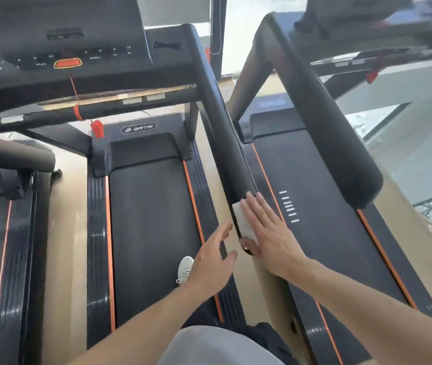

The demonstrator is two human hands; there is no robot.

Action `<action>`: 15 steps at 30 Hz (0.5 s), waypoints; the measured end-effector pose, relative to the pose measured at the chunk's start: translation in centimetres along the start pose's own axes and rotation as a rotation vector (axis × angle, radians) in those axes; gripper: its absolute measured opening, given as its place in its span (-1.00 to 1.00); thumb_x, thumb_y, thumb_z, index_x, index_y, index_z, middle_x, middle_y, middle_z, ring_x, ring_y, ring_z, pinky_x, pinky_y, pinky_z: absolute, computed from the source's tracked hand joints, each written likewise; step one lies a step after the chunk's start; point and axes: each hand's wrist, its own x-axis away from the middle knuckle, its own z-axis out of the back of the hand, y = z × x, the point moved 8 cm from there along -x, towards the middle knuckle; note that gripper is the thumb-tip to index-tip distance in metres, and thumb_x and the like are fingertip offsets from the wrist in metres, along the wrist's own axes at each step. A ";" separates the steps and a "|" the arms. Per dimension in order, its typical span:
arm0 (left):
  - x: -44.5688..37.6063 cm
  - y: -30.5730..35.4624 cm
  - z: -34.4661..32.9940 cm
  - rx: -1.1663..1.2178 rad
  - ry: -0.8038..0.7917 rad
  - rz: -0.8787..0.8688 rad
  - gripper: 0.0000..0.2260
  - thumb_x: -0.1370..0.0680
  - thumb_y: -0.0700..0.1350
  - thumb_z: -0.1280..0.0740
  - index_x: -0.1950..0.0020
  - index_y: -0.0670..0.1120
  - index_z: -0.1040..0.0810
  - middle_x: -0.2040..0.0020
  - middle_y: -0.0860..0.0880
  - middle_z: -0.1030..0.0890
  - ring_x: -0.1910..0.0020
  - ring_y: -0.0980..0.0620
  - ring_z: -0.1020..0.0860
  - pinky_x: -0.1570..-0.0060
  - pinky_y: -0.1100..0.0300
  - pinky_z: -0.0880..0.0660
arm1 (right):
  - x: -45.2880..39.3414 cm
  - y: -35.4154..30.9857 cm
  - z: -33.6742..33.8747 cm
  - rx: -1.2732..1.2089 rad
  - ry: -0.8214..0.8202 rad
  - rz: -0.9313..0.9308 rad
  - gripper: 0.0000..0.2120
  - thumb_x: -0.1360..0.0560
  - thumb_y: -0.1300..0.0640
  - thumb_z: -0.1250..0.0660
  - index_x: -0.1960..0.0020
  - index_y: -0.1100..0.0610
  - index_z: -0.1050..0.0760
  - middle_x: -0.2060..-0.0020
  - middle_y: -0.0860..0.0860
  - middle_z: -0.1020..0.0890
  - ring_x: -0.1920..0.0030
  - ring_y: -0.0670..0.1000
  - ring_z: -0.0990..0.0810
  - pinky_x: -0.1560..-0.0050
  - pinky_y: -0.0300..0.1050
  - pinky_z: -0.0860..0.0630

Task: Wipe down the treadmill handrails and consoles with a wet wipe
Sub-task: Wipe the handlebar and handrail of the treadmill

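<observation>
A white wet wipe (241,219) lies wrapped over the near end of the black right handrail (220,122) of the treadmill I stand on. My right hand (267,233) presses the wipe against the rail with straight fingers on top and the thumb under the rail end. Just left of the rail end hovers my left hand (212,262), fingers relaxed and spread, holding nothing. The console (59,56) with an orange button sits at the top left, beyond both hands.
A second treadmill stands to the right with its own thick handrail (336,122) close beside the one under the wipe. A third treadmill's rail (12,154) shows at the left. A red safety clip (97,129) hangs from the front crossbar. My white shoe (184,268) rests on the belt.
</observation>
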 end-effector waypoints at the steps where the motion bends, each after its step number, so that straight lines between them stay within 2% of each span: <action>1: 0.7 0.1 -0.7 0.013 0.012 0.013 -0.36 -0.60 -0.21 -0.33 -0.60 0.17 -0.20 -0.49 0.27 -0.37 -0.46 0.32 -0.31 -0.53 0.12 -0.26 | 0.3 0.4 -0.3 -0.139 0.015 -0.123 -0.20 -0.65 -0.11 -0.27 -0.68 0.10 0.11 -0.66 -0.04 0.14 -0.64 -0.03 0.22 -0.61 -0.04 -0.07; 3: 1.7 0.4 -1.8 0.029 0.030 0.018 -0.35 -0.60 -0.19 -0.33 -0.61 0.18 -0.18 -0.49 0.25 -0.38 -0.48 0.30 -0.30 -0.54 0.08 -0.26 | 0.9 1.0 -0.7 -0.419 0.082 -0.373 -0.17 -0.64 -0.15 -0.27 -0.67 -0.01 0.18 -0.66 -0.12 0.11 -0.64 -0.07 0.07 -0.49 -0.10 -0.21; 6: 2.2 1.0 -2.8 0.040 0.028 0.014 -0.35 -0.60 -0.17 -0.29 -0.60 0.26 -0.15 -0.50 0.28 -0.36 -0.50 0.30 -0.27 -0.54 0.08 -0.23 | 2.4 1.9 -1.6 -0.689 0.154 -0.663 -0.23 -0.61 -0.24 -0.26 -0.66 -0.09 0.07 -0.60 -0.12 -0.22 -0.54 -0.01 -0.28 -0.32 -0.07 -0.32; 10: 1.3 1.8 -2.9 0.126 0.045 0.095 -0.46 -0.66 -0.08 -0.19 -0.60 0.25 -0.15 -0.56 0.23 -0.30 -0.54 0.24 -0.22 -0.57 0.08 -0.17 | 2.9 2.5 -2.5 -0.875 0.095 -0.756 -0.29 -0.58 -0.33 -0.22 -0.61 -0.10 -0.07 -0.33 -0.09 -0.52 -0.32 0.04 -0.51 -0.29 0.01 -0.46; 12: 0.2 2.3 -2.6 0.182 0.074 0.129 -0.51 -0.69 -0.06 -0.14 -0.61 0.18 -0.18 -0.57 0.18 -0.29 -0.55 0.21 -0.22 -0.56 0.14 -0.14 | 2.6 3.2 -2.8 -0.939 0.052 -0.773 -0.31 -0.58 -0.32 -0.23 -0.60 -0.07 -0.15 -0.21 -0.11 -0.56 -0.24 0.01 -0.54 -0.27 0.02 -0.47; 15: -2.1 3.5 -2.1 0.232 0.136 0.154 -0.53 -0.72 0.00 -0.08 -0.64 0.11 -0.14 -0.59 0.19 -0.23 -0.54 0.25 -0.18 -0.42 0.32 -0.10 | 1.8 4.0 -3.2 -1.019 0.000 -0.762 -0.33 -0.56 -0.37 -0.21 -0.55 -0.08 -0.22 -0.20 -0.11 -0.59 -0.25 0.00 -0.56 -0.33 0.06 -0.48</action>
